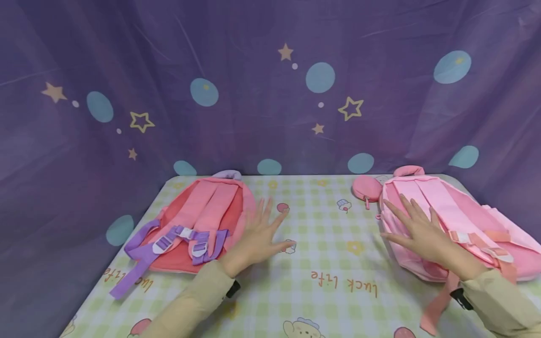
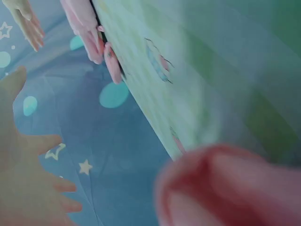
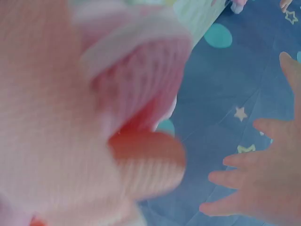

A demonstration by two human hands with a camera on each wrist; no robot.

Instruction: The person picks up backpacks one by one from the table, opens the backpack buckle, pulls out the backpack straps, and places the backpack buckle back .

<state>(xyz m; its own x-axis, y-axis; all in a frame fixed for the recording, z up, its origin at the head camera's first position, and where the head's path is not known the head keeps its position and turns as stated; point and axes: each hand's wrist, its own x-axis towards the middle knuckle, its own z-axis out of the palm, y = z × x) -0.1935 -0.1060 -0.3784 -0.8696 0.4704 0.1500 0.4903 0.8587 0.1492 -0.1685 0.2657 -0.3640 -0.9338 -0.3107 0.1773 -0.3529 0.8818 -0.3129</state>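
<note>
Two small backpacks lie strap side up on a checked tablecloth (image 1: pixel 321 253). At the left is a coral-pink backpack (image 1: pixel 177 256) with purple webbing straps (image 1: pixel 137 267) and white buckles. My left hand (image 1: pixel 258 234) hovers by its right side, fingers spread and holding nothing. The light-pink backpack (image 1: pixel 401 249) on the right has orange webbing and a round pink pouch (image 1: pixel 367 188) beside its top. Above this one my right hand (image 1: pixel 422 234) is held out with straight, spread fingers, also without anything in it. Both hands appear in the left wrist view too, raised off the table.
A purple curtain (image 1: pixel 253 131) with stars and blue ovals hangs behind the table. Between the two backpacks runs a stretch of printed cloth with lettering and cartoon figures. An orange strap end (image 1: pixel 439 307) trails toward the near side.
</note>
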